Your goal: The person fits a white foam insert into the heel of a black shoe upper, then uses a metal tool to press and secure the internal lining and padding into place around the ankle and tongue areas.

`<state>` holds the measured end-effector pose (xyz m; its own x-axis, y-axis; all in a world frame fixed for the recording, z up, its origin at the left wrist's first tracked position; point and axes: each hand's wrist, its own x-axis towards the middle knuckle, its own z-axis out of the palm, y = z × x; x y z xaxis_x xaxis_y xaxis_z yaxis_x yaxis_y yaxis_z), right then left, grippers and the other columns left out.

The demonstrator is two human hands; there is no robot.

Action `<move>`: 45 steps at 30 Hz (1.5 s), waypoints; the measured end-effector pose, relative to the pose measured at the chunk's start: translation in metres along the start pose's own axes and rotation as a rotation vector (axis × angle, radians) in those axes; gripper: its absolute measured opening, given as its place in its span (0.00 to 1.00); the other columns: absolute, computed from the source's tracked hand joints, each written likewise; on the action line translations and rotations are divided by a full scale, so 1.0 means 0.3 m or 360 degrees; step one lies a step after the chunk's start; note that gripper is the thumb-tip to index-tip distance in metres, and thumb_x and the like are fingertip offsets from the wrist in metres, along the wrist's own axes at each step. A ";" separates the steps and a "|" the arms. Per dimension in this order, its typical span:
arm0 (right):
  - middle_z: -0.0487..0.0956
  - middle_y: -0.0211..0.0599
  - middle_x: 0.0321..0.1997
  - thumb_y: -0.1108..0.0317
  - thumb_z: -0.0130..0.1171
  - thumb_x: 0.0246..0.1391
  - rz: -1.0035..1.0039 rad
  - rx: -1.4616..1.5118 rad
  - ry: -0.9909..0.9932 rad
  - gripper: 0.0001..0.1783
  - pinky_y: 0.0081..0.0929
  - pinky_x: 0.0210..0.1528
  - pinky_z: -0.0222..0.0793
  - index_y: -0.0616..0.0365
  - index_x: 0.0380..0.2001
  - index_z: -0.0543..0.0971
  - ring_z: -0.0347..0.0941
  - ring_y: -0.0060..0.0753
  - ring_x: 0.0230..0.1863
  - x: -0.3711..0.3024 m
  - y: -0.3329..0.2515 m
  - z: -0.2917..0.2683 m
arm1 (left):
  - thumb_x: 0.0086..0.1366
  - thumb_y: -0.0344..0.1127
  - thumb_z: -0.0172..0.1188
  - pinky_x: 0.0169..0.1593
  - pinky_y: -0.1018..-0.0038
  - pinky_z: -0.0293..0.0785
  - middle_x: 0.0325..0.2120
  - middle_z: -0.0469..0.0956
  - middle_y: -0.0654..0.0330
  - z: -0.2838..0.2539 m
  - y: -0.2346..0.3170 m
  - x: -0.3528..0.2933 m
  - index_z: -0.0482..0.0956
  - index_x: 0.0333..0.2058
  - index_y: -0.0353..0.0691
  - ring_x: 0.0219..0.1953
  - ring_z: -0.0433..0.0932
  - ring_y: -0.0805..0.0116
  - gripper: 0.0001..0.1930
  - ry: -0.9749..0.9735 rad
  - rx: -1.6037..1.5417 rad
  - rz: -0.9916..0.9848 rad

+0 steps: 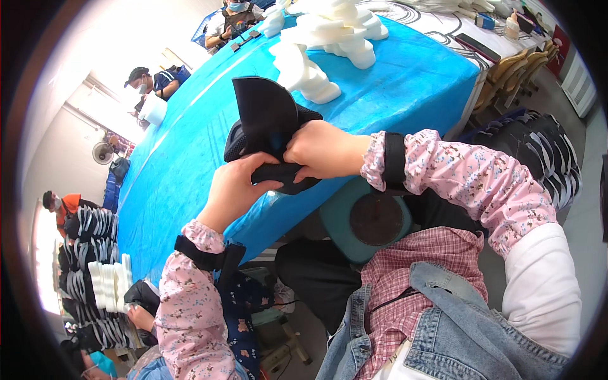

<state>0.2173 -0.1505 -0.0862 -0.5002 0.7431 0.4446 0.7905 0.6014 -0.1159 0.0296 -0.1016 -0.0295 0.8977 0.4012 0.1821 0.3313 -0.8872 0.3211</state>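
Note:
Both of my hands hold a black fabric piece [266, 117] over the near edge of the blue-covered table. A wide, smooth flap of it stands upright, and dark mesh shows along its lower sides. My left hand [235, 183] pinches its near edge from the left, thumb pointing right. From the other side, my right hand [326, 151] grips it with bent fingers, its thumb close to the left one. What lies inside the fold is hidden. Beyond it, curved white foam pieces [310, 79] are heaped on the table.
The blue-covered table [196, 183] stretches away to the far left. A green stool [354, 221] stands below its near edge. Stacked black-and-white pieces [88, 234] rise at left, more [538, 152] at right. Other people sit along the table; a co-worker's hand [140, 318] shows lower left.

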 end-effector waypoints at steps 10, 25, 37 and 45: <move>0.76 0.39 0.20 0.53 0.65 0.31 0.0090 -0.0002 -0.0166 0.18 0.33 0.30 0.67 0.53 0.24 0.80 0.74 0.41 0.27 0.051 0.013 -0.025 | 0.49 0.39 0.60 0.28 0.66 0.69 0.20 0.74 0.56 0.049 0.050 -0.002 0.73 0.25 0.38 0.26 0.75 0.56 0.11 -0.0144 0.0842 0.0031; 0.69 0.42 0.45 0.63 0.60 0.40 -0.0264 0.0011 0.0265 0.26 0.32 0.50 0.59 0.64 0.44 0.68 0.64 0.41 0.50 -0.039 -0.040 -0.060 | 0.49 0.48 0.59 0.29 0.65 0.69 0.18 0.75 0.55 0.079 0.015 0.033 0.78 0.21 0.38 0.24 0.75 0.57 0.16 0.0019 0.0785 0.0192; 0.72 0.32 0.49 0.54 0.45 0.58 0.0559 0.3058 0.0595 0.23 0.26 0.50 0.64 0.58 0.51 0.66 0.69 0.25 0.48 -0.305 -0.188 -0.275 | 0.46 0.42 0.61 0.46 0.66 0.64 0.31 0.73 0.57 -0.068 0.328 -0.168 0.76 0.27 0.36 0.37 0.70 0.58 0.15 0.0470 0.0831 0.0405; 0.72 0.39 0.49 0.64 0.47 0.56 0.0506 0.3313 0.0760 0.21 0.29 0.51 0.65 0.63 0.50 0.65 0.70 0.30 0.48 -0.350 -0.214 -0.295 | 0.47 0.30 0.61 0.37 0.72 0.64 0.30 0.75 0.64 -0.059 0.601 -0.197 0.76 0.29 0.41 0.32 0.72 0.64 0.08 0.0998 0.0717 0.0002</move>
<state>0.2504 -0.2930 -0.0468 -0.0991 0.9454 0.3105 -0.7846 0.1177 -0.6088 0.0310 -0.2812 0.0340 0.6101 0.3349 0.7181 0.5372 -0.8410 -0.0642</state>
